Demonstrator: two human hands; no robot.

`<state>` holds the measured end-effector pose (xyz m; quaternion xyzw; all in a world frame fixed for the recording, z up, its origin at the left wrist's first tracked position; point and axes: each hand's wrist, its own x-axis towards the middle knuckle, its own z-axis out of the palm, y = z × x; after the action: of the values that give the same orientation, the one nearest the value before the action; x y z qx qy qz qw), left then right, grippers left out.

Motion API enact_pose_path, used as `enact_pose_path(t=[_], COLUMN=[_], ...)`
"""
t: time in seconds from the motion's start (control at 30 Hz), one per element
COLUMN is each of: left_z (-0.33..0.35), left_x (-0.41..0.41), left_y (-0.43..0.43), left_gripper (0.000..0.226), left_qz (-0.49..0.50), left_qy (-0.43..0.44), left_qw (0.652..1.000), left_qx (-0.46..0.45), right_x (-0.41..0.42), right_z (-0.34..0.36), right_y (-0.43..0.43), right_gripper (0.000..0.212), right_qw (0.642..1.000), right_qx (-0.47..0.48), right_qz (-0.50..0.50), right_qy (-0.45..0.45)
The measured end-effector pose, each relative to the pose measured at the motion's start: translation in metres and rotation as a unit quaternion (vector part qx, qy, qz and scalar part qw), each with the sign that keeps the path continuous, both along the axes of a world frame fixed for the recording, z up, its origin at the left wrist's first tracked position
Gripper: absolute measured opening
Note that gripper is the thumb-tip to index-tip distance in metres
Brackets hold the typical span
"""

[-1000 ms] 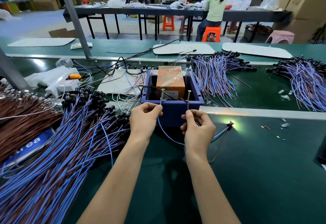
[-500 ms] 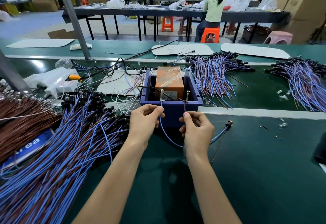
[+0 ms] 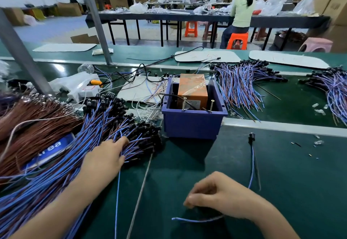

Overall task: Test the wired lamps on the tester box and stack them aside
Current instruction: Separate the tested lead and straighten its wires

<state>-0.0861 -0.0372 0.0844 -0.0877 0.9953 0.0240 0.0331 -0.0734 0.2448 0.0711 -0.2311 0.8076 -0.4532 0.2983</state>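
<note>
The tester box is a blue bin (image 3: pixel 193 126) holding an orange block (image 3: pixel 192 88), with two upright screws (image 3: pixel 184 103) at its front. A big pile of blue-wired lamps (image 3: pixel 90 137) lies to its left. My left hand (image 3: pixel 107 156) rests on that pile with a finger stretched over the wires; its other fingertips are hidden. My right hand (image 3: pixel 221 197) is low on the green mat with curled fingers pinching the wires of one wired lamp (image 3: pixel 251 139). The lamp's dark head lies up-right of the hand, unlit, and a wire end pokes out below the hand.
Bundles of blue-wired lamps (image 3: pixel 240 82) fan out behind the bin, with more at the far right (image 3: pixel 334 88). Brown wires (image 3: pixel 28 126) lie heaped at left. A white power strip (image 3: pixel 80 88), a slanted metal post (image 3: pixel 24 54) and a metal rail (image 3: pixel 281 126) are nearby.
Both hands left the tester's screws. The left hand moved left onto the lamp pile. The right hand drew back toward me with the lamp, whose light went out.
</note>
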Motion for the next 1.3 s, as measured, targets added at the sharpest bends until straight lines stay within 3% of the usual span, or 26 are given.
enact_pose_path(t=[0.13, 0.23, 0.3, 0.43, 0.57, 0.73, 0.9, 1.03, 1.1, 1.2, 1.3], left_z=[-0.004, -0.001, 0.000, 0.002, -0.001, -0.011, 0.008, 0.042, 0.044, 0.025, 0.008], left_x=[0.002, -0.003, -0.015, -0.035, -0.043, -0.048, -0.052, -0.036, -0.012, 0.027, 0.046], left_y=[-0.001, -0.005, -0.009, -0.011, -0.015, -0.013, -0.022, -0.003, 0.027, 0.074, 0.092], left_gripper=[0.013, 0.031, 0.039, 0.019, 0.017, 0.017, 0.008, 0.008, 0.005, 0.014, 0.017], left_qz=[0.014, 0.022, 0.039, 0.053, 0.064, 0.057, 0.105, -0.004, -0.077, -0.178, -0.211], left_qy=[0.126, 0.193, 0.189, 0.162, 0.134, 0.182, 0.342, 0.407, 0.393, 0.304, 0.174], left_qw=[0.989, 0.979, 0.981, 0.985, 0.989, 0.982, 0.916, 0.877, 0.866, 0.864, 0.866], left_qx=[0.073, 0.063, 0.036, 0.015, 0.022, -0.017, 0.179, 0.253, 0.300, 0.360, 0.420], right_x=[-0.005, -0.004, -0.002, 0.000, 0.001, 0.004, 0.007, 0.008, 0.012, 0.015, 0.009], right_z=[-0.002, -0.005, -0.007, -0.014, -0.017, -0.016, -0.019, -0.007, 0.004, 0.014, 0.020], right_y=[-0.015, -0.021, -0.024, -0.025, -0.020, -0.022, -0.023, -0.032, -0.045, -0.063, -0.058], right_gripper=[0.013, 0.012, 0.014, 0.015, 0.016, 0.018, 0.020, 0.016, 0.022, 0.034, 0.030], right_qw=[0.998, 0.996, 0.994, 0.988, 0.981, 0.975, 0.967, 0.943, 0.929, 0.890, 0.823], right_qx=[-0.044, -0.062, -0.069, -0.081, -0.086, -0.107, -0.132, -0.211, -0.262, -0.315, -0.363], right_qz=[-0.046, -0.068, -0.081, -0.131, -0.172, -0.189, -0.213, -0.244, -0.239, -0.299, -0.405], right_qy=[0.020, 0.006, -0.011, -0.026, -0.038, -0.039, -0.051, -0.080, -0.110, -0.138, -0.163])
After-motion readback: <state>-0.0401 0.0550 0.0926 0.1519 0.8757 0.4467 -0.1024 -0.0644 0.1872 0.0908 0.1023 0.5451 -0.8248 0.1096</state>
